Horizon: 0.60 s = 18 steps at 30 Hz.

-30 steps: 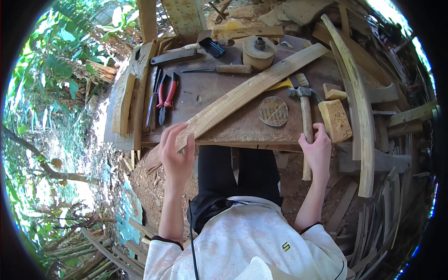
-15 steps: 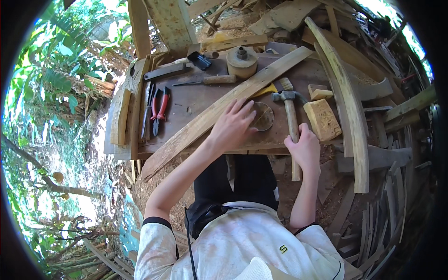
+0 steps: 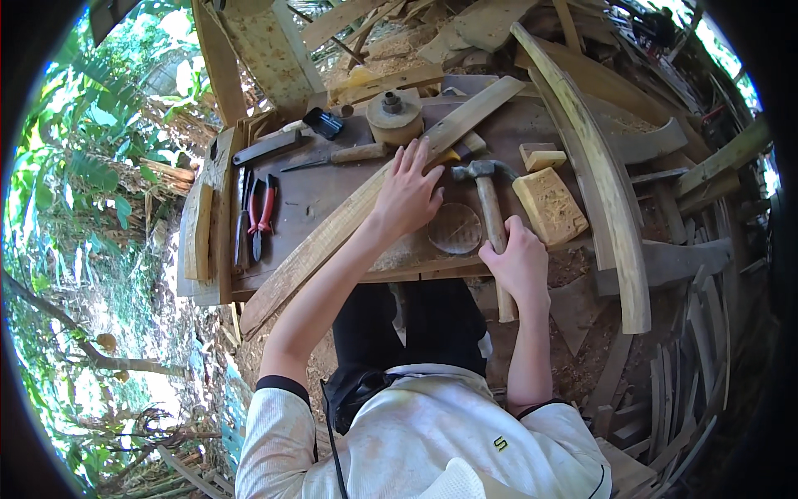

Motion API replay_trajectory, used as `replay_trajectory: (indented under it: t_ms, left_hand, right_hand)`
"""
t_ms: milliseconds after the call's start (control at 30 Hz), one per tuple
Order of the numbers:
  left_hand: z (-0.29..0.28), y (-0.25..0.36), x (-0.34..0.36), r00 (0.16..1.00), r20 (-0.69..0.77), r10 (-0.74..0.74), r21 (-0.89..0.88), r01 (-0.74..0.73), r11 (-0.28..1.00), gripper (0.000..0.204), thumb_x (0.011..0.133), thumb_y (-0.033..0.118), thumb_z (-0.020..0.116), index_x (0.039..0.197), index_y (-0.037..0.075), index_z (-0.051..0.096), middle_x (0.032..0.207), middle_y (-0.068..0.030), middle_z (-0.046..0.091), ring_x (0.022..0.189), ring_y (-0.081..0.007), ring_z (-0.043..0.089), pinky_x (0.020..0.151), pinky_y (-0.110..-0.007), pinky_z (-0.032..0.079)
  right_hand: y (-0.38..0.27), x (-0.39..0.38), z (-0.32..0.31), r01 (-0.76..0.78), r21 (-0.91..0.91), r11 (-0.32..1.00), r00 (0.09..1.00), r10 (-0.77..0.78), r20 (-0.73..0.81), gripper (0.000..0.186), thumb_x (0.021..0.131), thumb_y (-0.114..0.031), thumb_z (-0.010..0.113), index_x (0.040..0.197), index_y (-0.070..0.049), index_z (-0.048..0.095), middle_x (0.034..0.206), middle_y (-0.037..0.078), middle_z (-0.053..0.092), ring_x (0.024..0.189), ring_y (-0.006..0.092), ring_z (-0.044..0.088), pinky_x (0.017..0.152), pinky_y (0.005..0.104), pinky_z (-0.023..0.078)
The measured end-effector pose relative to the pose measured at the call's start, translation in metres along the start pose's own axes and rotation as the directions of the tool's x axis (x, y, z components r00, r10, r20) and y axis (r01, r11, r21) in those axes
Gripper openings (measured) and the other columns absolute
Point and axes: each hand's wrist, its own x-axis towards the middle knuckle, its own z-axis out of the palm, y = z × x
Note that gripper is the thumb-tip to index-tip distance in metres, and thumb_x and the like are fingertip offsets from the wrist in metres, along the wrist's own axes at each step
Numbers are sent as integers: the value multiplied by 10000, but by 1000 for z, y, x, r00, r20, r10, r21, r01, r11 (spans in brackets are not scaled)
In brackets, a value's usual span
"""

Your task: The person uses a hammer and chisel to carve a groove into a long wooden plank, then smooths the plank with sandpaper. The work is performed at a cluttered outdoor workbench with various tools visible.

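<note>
My right hand is closed around the wooden handle of a claw hammer, whose metal head points away from me over the bench. Across the bench runs a long wooden plank at a slant, its near left end jutting past the front edge. My left hand rests on the plank, with fingers stretched out. A round, clear-looking disc lies between my hands. Partly under the plank is a brush with a yellow handle.
At the bench's left lie red-handled pliers. Farther back are a wooden-handled pointed tool, a round wooden block with a metal fitting and a black tray. Wood blocks and a long curved pole stand to the right.
My left hand has moved from near the disc up and away onto the plank. The right hand still holds the hammer. The whole view has shifted slightly.
</note>
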Motion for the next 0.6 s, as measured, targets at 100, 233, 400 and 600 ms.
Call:
replay_trajectory:
  t_ms: [100, 233, 400, 600]
  left_hand:
    - [13, 5, 1, 999, 7, -37, 18, 37, 999, 563, 1023, 341, 677, 1503, 59, 591, 1683, -332, 348, 1591, -486, 304, 1334, -553, 215]
    - [20, 12, 5, 995, -44, -85, -28, 83, 996, 651, 1026, 357, 679, 1581, 73, 495, 1676, -337, 346, 1589, -490, 300, 1332, -561, 212]
    - [23, 15, 16, 993, -7, -118, 10, 118, 993, 708, 997, 363, 705, 1584, 38, 477, 1679, -355, 322, 1585, -504, 293, 1330, -583, 198]
    - [22, 29, 30, 984, 58, -168, 25, 166, 986, 756, 909, 364, 756, 1540, 6, 542, 1685, -350, 320, 1600, -494, 274, 1341, -575, 179]
  right_hand:
    - [2, 0, -1, -9, -15, 1000, 1000, 9, 14, 377, 861, -271, 794, 1047, -22, 582, 957, 231, 735, 936, 447, 733, 845, 536, 578]
    - [5, 0, -1, -11, -2, 1000, 1000, 11, 15, 382, 858, -276, 798, 1054, -25, 587, 953, 228, 737, 931, 444, 736, 845, 535, 580]
    - [5, 1, -2, -18, 8, 1000, 999, 18, 31, 385, 860, -280, 800, 1057, -26, 586, 949, 224, 737, 921, 442, 737, 842, 535, 581]
    - [7, 1, 0, 24, -17, 1000, 999, -24, 23, 426, 867, -305, 798, 1110, -22, 592, 953, 224, 747, 918, 431, 758, 837, 534, 606]
